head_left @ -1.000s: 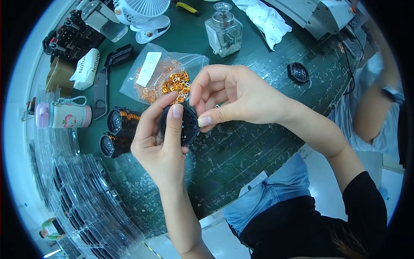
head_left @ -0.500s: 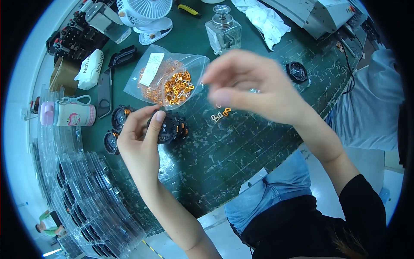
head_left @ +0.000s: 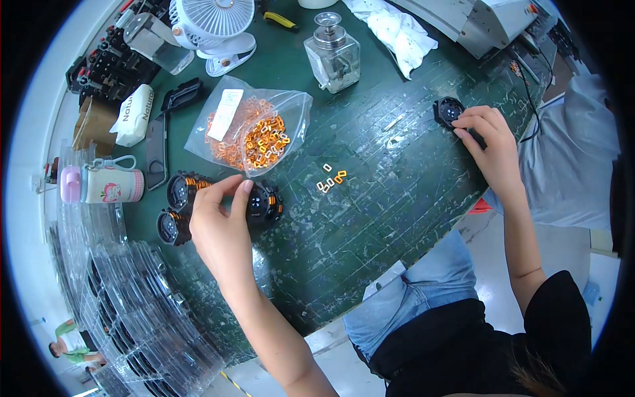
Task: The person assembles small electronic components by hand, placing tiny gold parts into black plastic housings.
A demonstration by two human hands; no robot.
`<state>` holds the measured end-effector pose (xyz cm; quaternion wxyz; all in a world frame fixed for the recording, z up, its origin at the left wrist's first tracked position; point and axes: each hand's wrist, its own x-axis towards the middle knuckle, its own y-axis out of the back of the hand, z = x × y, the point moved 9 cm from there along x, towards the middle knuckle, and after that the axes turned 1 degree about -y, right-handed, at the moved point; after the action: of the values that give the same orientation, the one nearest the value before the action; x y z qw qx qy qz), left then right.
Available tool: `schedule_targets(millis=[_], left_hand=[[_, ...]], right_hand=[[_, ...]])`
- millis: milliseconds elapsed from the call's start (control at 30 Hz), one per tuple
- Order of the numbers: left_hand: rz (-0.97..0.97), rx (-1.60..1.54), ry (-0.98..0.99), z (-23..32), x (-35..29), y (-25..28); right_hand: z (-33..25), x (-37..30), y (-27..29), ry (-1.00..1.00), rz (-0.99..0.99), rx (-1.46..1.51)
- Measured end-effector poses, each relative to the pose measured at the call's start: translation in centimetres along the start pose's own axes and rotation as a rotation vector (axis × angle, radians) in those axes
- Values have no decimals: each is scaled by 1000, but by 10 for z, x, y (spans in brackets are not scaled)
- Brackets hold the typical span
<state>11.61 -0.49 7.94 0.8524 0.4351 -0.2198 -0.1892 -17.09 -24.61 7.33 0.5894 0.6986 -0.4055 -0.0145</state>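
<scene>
My left hand (head_left: pixel 221 208) is closed at the left edge of a black round watch-case-like part (head_left: pixel 259 204), the top one of a stack with orange pieces along its side. Its fingertips are partly hidden. Far to the right, my right hand (head_left: pixel 488 142) pinches the lower edge of another black round part (head_left: pixel 450 109), which is by the table. Between the hands lie several small rectangular loops (head_left: pixel 331 182), some orange and some pale. A clear plastic bag (head_left: pixel 297 109) behind them holds many orange loops (head_left: pixel 266 142).
Two more stacks of black round parts (head_left: pixel 175 226) stand left of my left hand. Farther back are a glass pump bottle (head_left: pixel 334 59), a white fan (head_left: pixel 215 23), a yellow-handled tool (head_left: pixel 281 21) and a white cloth (head_left: pixel 390 33). Clear trays (head_left: pixel 132 311) pile up at the left, near a cup (head_left: pixel 112 182).
My right hand has moved right from above the loose loops to the far black part and closed on its edge. My left hand stays by the stack, shifted slightly. The view has shifted a little.
</scene>
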Motion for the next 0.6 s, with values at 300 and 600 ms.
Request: schedule_targets(millis=[300,600], left_hand=[[-398,-1007,178,51,-25,-49],[-49,-1048,139,29,-13,-41]], right_hand=[[-122,30,-12,425,57,289],[-135,46,-31,473,104,524]])
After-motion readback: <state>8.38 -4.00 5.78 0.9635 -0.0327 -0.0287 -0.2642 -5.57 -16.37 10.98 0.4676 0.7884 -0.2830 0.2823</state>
